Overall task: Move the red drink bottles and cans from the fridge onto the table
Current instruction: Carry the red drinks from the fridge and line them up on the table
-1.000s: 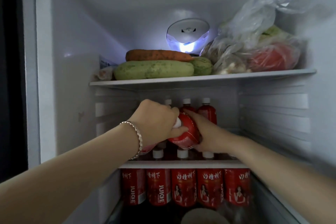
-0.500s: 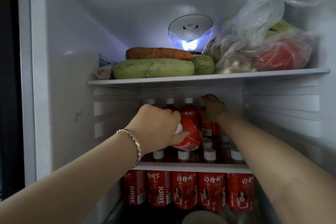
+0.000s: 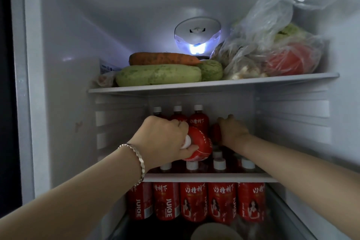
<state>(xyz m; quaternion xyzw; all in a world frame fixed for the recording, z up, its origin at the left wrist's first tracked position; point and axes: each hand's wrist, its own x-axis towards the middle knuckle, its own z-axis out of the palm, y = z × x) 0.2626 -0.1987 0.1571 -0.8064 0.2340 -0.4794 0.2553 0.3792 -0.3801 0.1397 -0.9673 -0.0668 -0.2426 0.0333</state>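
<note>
Inside the open fridge, my left hand (image 3: 165, 138) grips a red drink bottle (image 3: 200, 147) by its neck and white cap, tilted on its side in front of the middle shelf. My right hand (image 3: 232, 131) reaches deeper in and curls round another red bottle (image 3: 215, 132) standing at the right of the back row. Three red bottles with white caps (image 3: 198, 121) stand behind. Several more red bottles (image 3: 193, 200) fill the space below the lower shelf.
The upper shelf (image 3: 214, 84) carries a carrot (image 3: 163, 58), green squash (image 3: 158, 75) and plastic bags of vegetables (image 3: 272, 52). The fridge lamp (image 3: 197, 37) glows at the back. The lower shelf edge (image 3: 204, 177) lies just under my wrists. A pale round object (image 3: 212, 233) shows at the bottom.
My right hand came down from the top of the back-row bottle and now wraps its side. My left hand keeps the tilted bottle in about the same place.
</note>
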